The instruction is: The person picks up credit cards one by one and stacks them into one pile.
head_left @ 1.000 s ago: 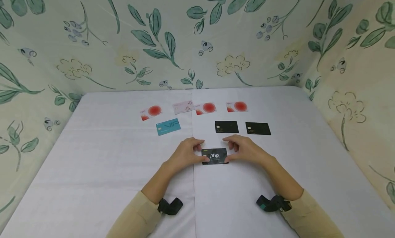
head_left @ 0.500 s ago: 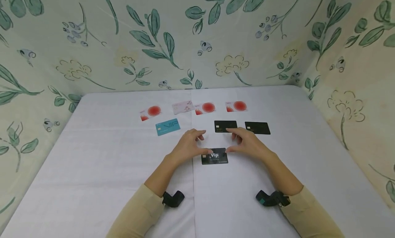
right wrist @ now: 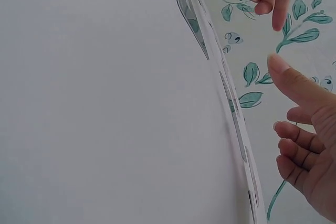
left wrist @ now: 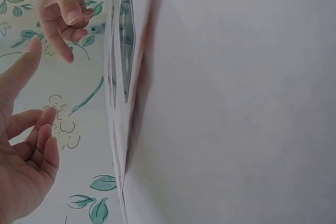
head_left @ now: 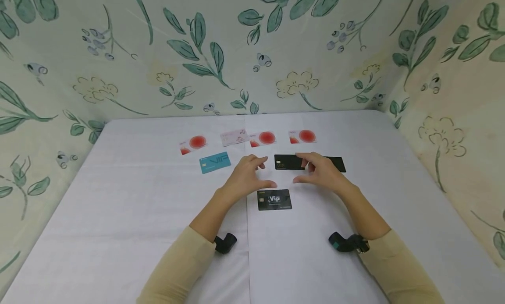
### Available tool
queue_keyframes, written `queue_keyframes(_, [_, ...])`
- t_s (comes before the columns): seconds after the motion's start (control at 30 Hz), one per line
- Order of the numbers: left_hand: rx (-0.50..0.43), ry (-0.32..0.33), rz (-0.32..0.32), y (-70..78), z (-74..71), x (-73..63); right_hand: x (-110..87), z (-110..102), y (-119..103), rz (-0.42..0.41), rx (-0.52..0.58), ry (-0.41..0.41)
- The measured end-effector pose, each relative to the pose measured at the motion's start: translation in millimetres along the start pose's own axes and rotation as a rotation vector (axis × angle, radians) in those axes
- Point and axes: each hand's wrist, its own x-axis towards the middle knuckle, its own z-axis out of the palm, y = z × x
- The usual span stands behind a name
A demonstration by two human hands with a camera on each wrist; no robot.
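Note:
A dark grey card printed "Vip" [head_left: 274,203] lies flat on the white cloth near the middle. Above and to its left hovers my left hand [head_left: 245,177], thumb and fingers apart, holding nothing. My right hand [head_left: 321,171] hangs over the two black cards, also with nothing in its grip. It partly covers the left black card [head_left: 288,161] and much of the right black card [head_left: 337,164]. In the left wrist view, the left hand [left wrist: 26,166] is raised off the table surface. The right wrist view likewise has the right hand [right wrist: 315,150] in the air.
Left of the black cards lies a blue VIP card [head_left: 215,163]. Behind are a pale pink card [head_left: 234,137] and three red-and-white cards, one at the left [head_left: 193,143], one in the middle [head_left: 263,138], one at the right [head_left: 302,136]. A patterned curtain [head_left: 252,93] borders the table.
Both hands have let go of the dark grey Vip card and risen away from it, toward the far side. The card stays in place. All the other cards lie as before.

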Motion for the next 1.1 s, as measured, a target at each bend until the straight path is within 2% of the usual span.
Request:
queue_keyframes(0.17, [0.017, -0.015, -0.006, 5.4, -3.5, 5.4, 3.7, -5, 2, 0.054, -0.022, -0.015])
queue_keyframes(0.33, [-0.005, -0.012, -0.027, 11.3, -7.2, 10.4, 8.3, -11, 8, 0.066, -0.047, -0.027])
queue_keyframes(0.57, [-0.035, -0.005, 0.002, 21.0, -5.8, 19.7, 13.0, -14, 14, 0.079, -0.056, -0.04])
queue_keyframes(0.9, [-0.056, 0.009, 0.036, 27.9, 10.9, 34.6, 17.0, -16, 22, 0.083, -0.07, -0.055])
queue_keyframes(1.1, [-0.099, 0.046, -0.016, 26.8, 22.7, 41.5, 21.1, -13, 27, 0.091, -0.095, -0.091])
